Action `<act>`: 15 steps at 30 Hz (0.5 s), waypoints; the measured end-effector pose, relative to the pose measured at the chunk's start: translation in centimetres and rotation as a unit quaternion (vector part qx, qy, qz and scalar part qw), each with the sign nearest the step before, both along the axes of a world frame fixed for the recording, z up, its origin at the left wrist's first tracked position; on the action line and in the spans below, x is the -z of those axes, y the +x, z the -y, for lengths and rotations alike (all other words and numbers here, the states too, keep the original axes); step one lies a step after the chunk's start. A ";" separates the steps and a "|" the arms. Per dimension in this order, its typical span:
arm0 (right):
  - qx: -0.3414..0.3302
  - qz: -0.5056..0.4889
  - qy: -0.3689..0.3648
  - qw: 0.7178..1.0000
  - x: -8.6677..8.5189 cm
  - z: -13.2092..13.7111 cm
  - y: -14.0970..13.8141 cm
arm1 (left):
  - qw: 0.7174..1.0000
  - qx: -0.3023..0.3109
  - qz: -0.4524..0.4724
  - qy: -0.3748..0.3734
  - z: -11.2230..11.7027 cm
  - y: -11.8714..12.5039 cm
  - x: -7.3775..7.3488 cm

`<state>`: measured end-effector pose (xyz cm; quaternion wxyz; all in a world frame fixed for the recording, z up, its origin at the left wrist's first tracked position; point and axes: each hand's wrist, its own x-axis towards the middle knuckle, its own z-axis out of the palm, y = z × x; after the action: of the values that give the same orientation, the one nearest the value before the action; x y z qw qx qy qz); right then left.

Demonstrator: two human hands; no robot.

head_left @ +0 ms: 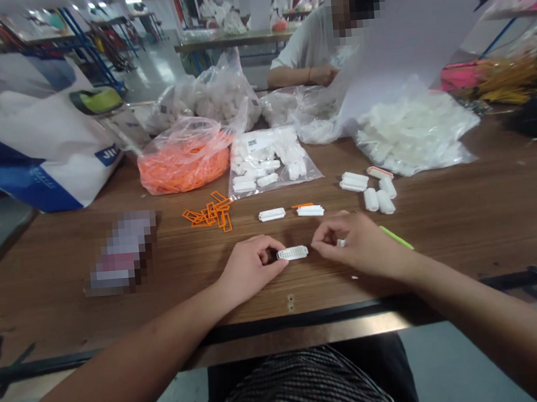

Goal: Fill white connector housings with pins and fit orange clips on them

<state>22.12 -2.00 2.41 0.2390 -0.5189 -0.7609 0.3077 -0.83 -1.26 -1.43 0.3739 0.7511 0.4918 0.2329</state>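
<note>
My left hand (255,265) pinches one end of a white plastic connector housing (293,253), whose face shows rows of small holes. Just to its right, apart from the housing, my right hand (358,243) is curled with thumb and forefinger together; whatever lies between the fingertips is too small to make out. A small white piece (341,243) shows beneath its curled fingers, and I cannot tell whether it is held. Beyond my hands lie two more white housings, one on the left (272,214) and one on the right (310,211) with an orange strip (302,205) behind it.
Loose orange frames (210,213) lie left of centre, before a bag of orange parts (184,161). An opened bag of white housings (269,157) lies behind. White cylindrical pieces (380,201) and a green stick (396,237) are at right. Another person (312,49) sits opposite.
</note>
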 end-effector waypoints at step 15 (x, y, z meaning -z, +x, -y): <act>-0.136 0.090 0.097 0.982 1.2 -1.4 -2.8 | 1.000 0.005 0.005 0.003 0.1 0.1 0.1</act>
<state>19.30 -0.59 1.21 0.1744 -0.4106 -0.8690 0.2139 -0.77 -1.31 -1.51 0.3755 0.7532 0.4858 0.2361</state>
